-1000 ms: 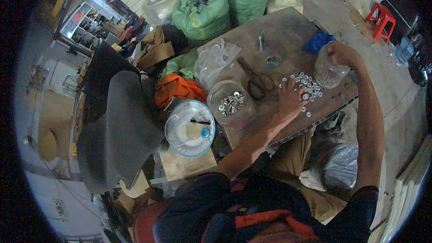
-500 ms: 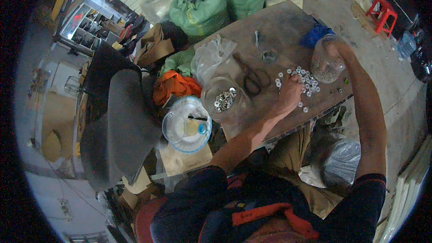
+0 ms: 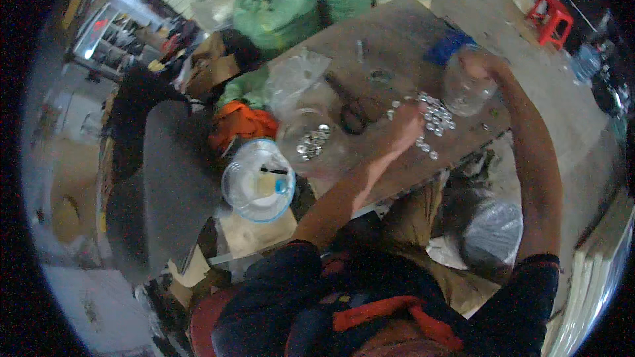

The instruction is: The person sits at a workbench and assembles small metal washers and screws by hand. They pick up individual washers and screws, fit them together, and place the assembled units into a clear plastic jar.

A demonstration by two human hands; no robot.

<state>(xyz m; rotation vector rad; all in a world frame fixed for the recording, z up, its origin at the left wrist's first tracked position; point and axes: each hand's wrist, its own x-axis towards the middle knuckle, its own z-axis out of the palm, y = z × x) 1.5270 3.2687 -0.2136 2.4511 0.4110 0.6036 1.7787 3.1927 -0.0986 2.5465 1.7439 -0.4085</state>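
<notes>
Small shiny washers [image 3: 436,116] lie in a loose pile on the brown table [image 3: 397,30]. My left hand [image 3: 407,123] is at the pile's left edge, its fingers bunched together and blurred; whatever they hold is too small to make out. At the table's right side stands a clear plastic jar [image 3: 461,96]. My right hand [image 3: 477,66] is at its mouth, fingers reaching inside, where blur and plastic hide their shape. Left of my left forearm, a second clear tub [image 3: 291,137] contains many small metal pieces [image 3: 313,142].
Dark scissors [image 3: 354,116], a roll of clear tape [image 3: 380,77] and a bolt [image 3: 360,51] lie farther back. A plastic bag [image 3: 301,76] and an orange cloth [image 3: 243,124] are at left, near a white basin [image 3: 254,192]. Blue material [image 3: 448,49] lies behind the jar. Green sacks [image 3: 278,13] stand beyond.
The whole view has shifted, so everything appears farther left, and the picture is more blurred. Both hands keep nearly the same places, at the washers and the jar.
</notes>
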